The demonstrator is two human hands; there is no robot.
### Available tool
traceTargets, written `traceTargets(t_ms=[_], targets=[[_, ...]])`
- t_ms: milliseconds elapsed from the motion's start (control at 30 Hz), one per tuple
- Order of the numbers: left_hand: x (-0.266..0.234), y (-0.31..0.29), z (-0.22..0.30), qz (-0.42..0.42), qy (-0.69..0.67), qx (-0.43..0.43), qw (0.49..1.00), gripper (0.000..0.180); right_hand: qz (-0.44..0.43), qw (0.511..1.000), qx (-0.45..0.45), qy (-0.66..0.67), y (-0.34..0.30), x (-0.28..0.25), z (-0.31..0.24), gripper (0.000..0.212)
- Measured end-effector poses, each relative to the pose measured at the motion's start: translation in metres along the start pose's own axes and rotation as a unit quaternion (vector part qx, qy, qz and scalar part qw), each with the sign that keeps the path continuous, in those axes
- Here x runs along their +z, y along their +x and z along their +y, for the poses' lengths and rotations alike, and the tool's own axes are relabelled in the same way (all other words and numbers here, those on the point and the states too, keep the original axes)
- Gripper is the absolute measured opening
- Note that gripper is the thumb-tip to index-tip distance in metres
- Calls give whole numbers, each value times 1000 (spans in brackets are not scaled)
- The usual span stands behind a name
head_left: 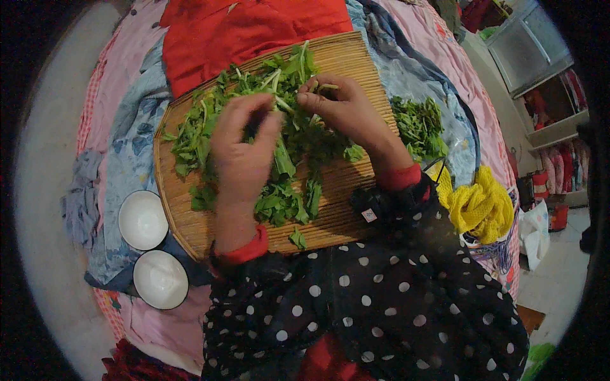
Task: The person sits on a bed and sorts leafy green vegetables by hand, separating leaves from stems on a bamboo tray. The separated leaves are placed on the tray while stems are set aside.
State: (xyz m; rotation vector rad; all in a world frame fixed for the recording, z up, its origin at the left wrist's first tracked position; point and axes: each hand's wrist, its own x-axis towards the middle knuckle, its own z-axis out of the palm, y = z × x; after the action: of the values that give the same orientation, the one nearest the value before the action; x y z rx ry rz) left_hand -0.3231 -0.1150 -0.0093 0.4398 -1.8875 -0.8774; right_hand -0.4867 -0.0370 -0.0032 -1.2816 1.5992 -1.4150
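Note:
Leafy greens [283, 203] with pale stems lie heaped on a flat woven bamboo tray [337, 219]. Above the far part of the heap, my right hand [346, 105] is closed in a pinch, and a thin pale green stem [328, 86] pokes out between its fingers. My left hand [244, 143] hovers over the greens just to the left, its fingers curled. Motion smears that hand, so whether it grips anything is unclear. A pale stalk shows between the two hands.
Two white bowls [143, 220] sit left of the tray. Beyond it lies red cloth [254, 28]. On the right, a second pile of greens [419, 127] rests on clear plastic, near yellow knitted fabric [486, 206]. Pink and blue cloths lie underneath. An open cabinet [553, 108] stands far right.

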Motion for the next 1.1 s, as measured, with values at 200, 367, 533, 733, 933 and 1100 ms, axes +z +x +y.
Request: traceTargets(t_ms=[200,367,533,733,933,1100], targets=[[31,-13,-4,-29,-89,-126,988,17,18,995,-12,97,-8,3,-8,16],[29,-15,-19,-63,8,-83,995,13,147,972,66,169,-10,-4,-8,25],[32,-18,-22,-23,-48,-34,998,24,98,951,19,291,-6,-6,-1,26],[33,-17,-28,-14,-4,28,1000,16,86,937,10,339,-8,2,6,25],[33,-21,-31,-42,-48,-80,995,14,45,915,-5,400,-6,-7,19,23],[31,-21,-22,-11,-120,-161,980,11,151,881,-21,448,-10,-24,19,27]])
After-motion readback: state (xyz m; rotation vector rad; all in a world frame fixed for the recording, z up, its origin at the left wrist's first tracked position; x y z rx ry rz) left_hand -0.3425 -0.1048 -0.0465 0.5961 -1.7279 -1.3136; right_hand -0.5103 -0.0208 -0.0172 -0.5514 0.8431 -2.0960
